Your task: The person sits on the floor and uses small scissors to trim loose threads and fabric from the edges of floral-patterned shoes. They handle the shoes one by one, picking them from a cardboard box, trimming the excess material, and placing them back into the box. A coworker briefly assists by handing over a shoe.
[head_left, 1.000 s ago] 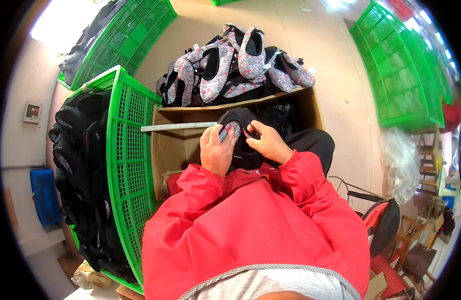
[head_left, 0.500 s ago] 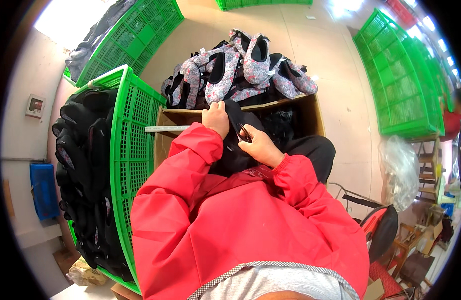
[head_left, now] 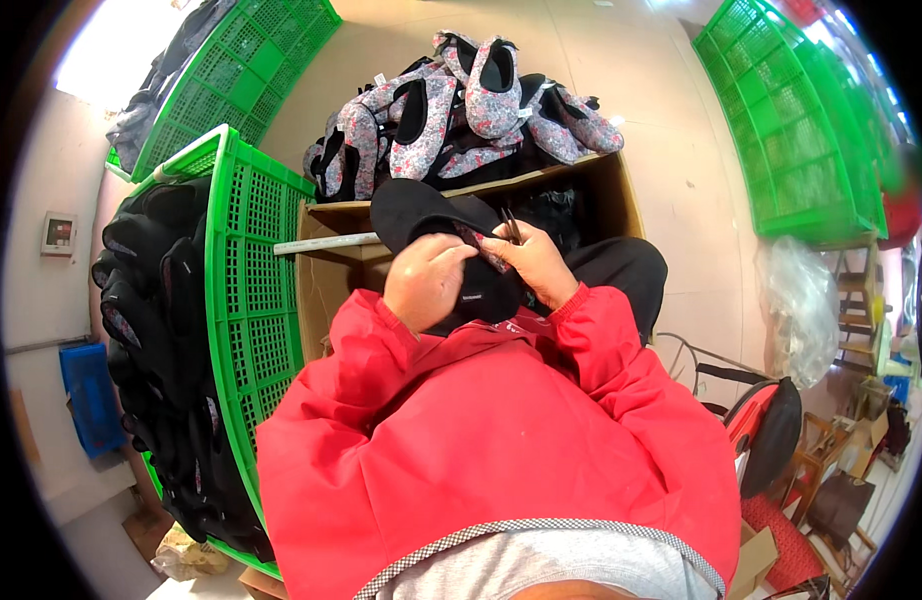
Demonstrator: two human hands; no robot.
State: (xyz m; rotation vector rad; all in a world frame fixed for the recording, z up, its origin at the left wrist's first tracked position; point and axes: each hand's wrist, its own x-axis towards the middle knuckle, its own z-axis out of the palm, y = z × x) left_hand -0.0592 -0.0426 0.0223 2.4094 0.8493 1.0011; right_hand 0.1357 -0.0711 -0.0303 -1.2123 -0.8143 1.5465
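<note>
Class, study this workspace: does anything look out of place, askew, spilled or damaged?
The floral slippers are heaped loosely on the far edge of the cardboard box, some tilted over its rim. Nothing looks spilled or damaged. The left hand and right hand hold a black slipper.

Beige tiled floor (head_left: pixel 681 180); green plastic crates (head_left: pixel 791 130); pale wall (head_left: pixel 41 300) left.

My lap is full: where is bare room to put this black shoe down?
Bare floor lies between the box and the right crates. The box top is heaped with floral shoes; the left crate is packed with black shoes. Both hands grip the black shoe.
</note>
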